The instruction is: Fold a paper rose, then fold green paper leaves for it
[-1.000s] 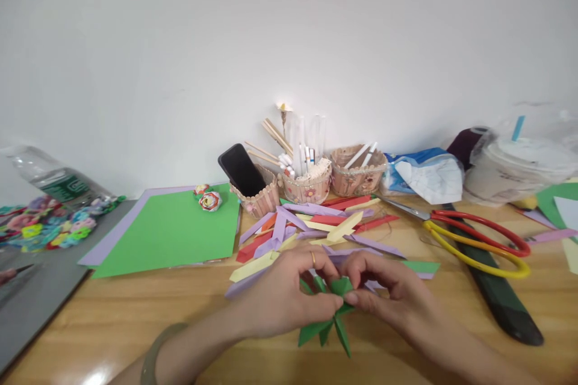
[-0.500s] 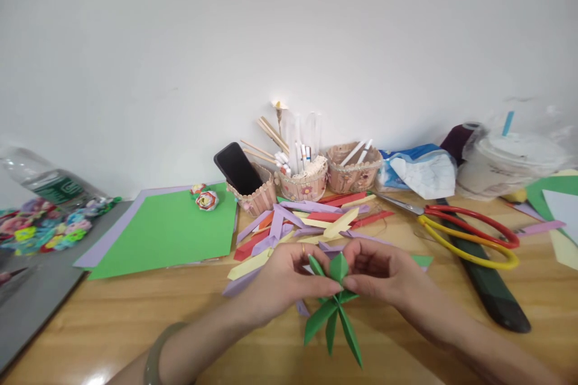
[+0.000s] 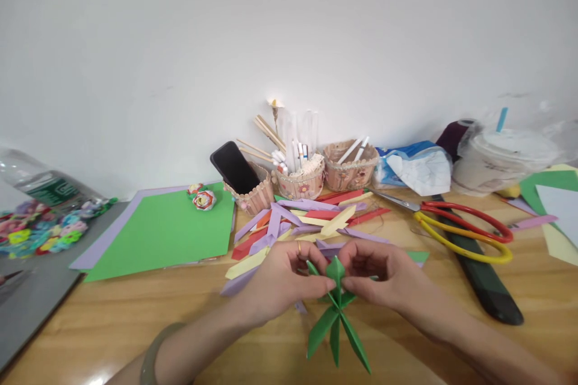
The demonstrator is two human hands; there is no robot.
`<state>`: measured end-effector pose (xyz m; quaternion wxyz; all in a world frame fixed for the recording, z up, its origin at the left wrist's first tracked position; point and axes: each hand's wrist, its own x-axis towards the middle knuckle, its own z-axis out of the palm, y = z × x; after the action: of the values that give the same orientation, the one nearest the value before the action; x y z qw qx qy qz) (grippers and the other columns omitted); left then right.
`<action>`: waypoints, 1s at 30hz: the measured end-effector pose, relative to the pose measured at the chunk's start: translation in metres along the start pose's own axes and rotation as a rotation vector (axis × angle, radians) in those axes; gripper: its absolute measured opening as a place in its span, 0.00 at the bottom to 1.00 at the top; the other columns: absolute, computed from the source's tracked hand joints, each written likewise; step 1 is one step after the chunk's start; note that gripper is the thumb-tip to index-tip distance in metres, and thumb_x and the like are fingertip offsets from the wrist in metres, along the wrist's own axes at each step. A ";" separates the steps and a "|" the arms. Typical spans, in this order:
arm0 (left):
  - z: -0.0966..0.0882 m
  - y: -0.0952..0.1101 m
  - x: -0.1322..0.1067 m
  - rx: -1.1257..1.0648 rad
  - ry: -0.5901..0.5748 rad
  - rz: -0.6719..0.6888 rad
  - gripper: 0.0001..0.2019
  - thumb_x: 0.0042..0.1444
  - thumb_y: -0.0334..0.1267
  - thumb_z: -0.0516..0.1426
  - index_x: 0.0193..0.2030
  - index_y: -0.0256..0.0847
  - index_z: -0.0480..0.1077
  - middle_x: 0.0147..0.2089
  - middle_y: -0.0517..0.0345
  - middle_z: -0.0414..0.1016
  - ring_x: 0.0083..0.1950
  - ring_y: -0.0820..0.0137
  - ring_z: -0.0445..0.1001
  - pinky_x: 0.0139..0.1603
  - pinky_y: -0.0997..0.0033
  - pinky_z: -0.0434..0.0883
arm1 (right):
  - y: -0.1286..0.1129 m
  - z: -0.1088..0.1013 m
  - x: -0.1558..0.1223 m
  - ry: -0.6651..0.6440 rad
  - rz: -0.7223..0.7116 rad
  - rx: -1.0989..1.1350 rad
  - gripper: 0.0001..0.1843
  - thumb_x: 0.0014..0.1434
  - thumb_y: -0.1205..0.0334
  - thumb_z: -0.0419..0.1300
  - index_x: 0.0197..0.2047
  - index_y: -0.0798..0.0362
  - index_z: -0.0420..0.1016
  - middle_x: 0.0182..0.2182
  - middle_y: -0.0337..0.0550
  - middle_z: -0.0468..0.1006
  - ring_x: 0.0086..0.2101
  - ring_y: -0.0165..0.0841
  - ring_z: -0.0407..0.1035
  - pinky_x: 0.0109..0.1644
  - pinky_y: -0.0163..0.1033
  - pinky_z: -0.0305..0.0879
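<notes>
Both my hands meet over the wooden table [image 3: 112, 325] and pinch a folded green paper piece [image 3: 336, 325] with several pointed leaves. My left hand [image 3: 280, 283], with a ring on one finger, grips its upper part from the left. My right hand [image 3: 383, 280] grips the same part from the right. Three long green points hang down below my fingers, and one short point sticks up between them. A pile of folded purple, yellow and red paper strips [image 3: 307, 222] lies just behind my hands.
A green sheet on a purple sheet [image 3: 167, 231] lies left. Small baskets with a phone [image 3: 232, 168], sticks and pens stand at the wall. Red and yellow scissors [image 3: 460, 231] and a dark sheath [image 3: 487, 289] lie right. A lidded cup [image 3: 501, 159] and paper flowers [image 3: 40, 231] sit at the sides.
My hands have lifted the green piece slightly and turned it. Its lower leaves now hang longer and more spread, and one point shows upright between my fingers.
</notes>
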<state>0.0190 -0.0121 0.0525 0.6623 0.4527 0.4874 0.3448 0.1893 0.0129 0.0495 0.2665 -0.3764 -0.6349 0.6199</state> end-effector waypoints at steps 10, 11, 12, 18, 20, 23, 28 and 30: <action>0.002 -0.010 -0.002 0.029 0.016 0.115 0.07 0.44 0.33 0.58 0.29 0.39 0.62 0.25 0.66 0.64 0.23 0.80 0.63 0.24 0.78 0.61 | 0.001 0.006 -0.001 0.099 -0.064 -0.094 0.05 0.47 0.65 0.57 0.24 0.54 0.63 0.22 0.34 0.65 0.24 0.25 0.58 0.27 0.32 0.57; 0.002 -0.011 -0.002 0.030 0.010 0.118 0.07 0.44 0.33 0.58 0.29 0.39 0.62 0.25 0.65 0.64 0.23 0.80 0.63 0.24 0.79 0.61 | 0.002 0.006 -0.001 0.099 -0.066 -0.098 0.04 0.46 0.65 0.57 0.24 0.53 0.63 0.21 0.34 0.64 0.24 0.25 0.58 0.27 0.32 0.57; 0.002 -0.011 -0.002 0.030 -0.001 0.120 0.07 0.44 0.33 0.58 0.29 0.38 0.63 0.25 0.65 0.64 0.24 0.79 0.63 0.24 0.79 0.60 | 0.002 0.006 -0.002 0.089 -0.063 -0.097 0.04 0.46 0.65 0.56 0.24 0.53 0.63 0.22 0.34 0.64 0.24 0.26 0.58 0.27 0.32 0.57; 0.001 -0.010 -0.001 0.011 -0.035 0.091 0.08 0.43 0.35 0.59 0.29 0.38 0.63 0.25 0.65 0.64 0.23 0.80 0.61 0.24 0.79 0.59 | 0.000 0.004 -0.004 0.020 -0.033 -0.031 0.07 0.47 0.60 0.56 0.25 0.53 0.63 0.21 0.35 0.65 0.24 0.27 0.59 0.27 0.32 0.56; 0.001 -0.010 0.000 0.011 -0.027 0.108 0.09 0.42 0.35 0.60 0.28 0.38 0.63 0.25 0.65 0.63 0.24 0.80 0.60 0.24 0.78 0.59 | -0.001 0.004 -0.004 0.043 -0.048 -0.041 0.07 0.48 0.60 0.56 0.24 0.53 0.63 0.21 0.34 0.64 0.23 0.26 0.58 0.26 0.32 0.55; 0.001 -0.009 0.000 0.037 -0.024 0.120 0.09 0.44 0.37 0.60 0.28 0.37 0.64 0.25 0.64 0.64 0.24 0.80 0.60 0.24 0.78 0.58 | -0.002 0.005 -0.004 0.077 -0.082 -0.104 0.06 0.48 0.62 0.56 0.23 0.53 0.63 0.20 0.34 0.64 0.22 0.26 0.58 0.25 0.31 0.55; -0.001 -0.007 0.001 0.065 -0.042 0.143 0.08 0.46 0.37 0.59 0.28 0.37 0.64 0.26 0.63 0.65 0.25 0.78 0.64 0.25 0.77 0.61 | -0.001 0.005 -0.006 0.111 -0.151 -0.227 0.06 0.50 0.66 0.55 0.23 0.53 0.65 0.20 0.34 0.67 0.23 0.26 0.60 0.27 0.31 0.58; -0.002 -0.007 0.001 0.076 -0.047 0.149 0.08 0.46 0.37 0.60 0.28 0.37 0.64 0.26 0.63 0.66 0.26 0.78 0.65 0.25 0.77 0.62 | 0.000 0.004 -0.006 0.109 -0.167 -0.239 0.04 0.50 0.66 0.55 0.24 0.53 0.66 0.21 0.35 0.68 0.24 0.26 0.61 0.27 0.31 0.59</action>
<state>0.0177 -0.0126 0.0454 0.6285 0.5205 0.4494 0.3635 0.1889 0.0058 0.0498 0.3043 -0.3845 -0.7178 0.4943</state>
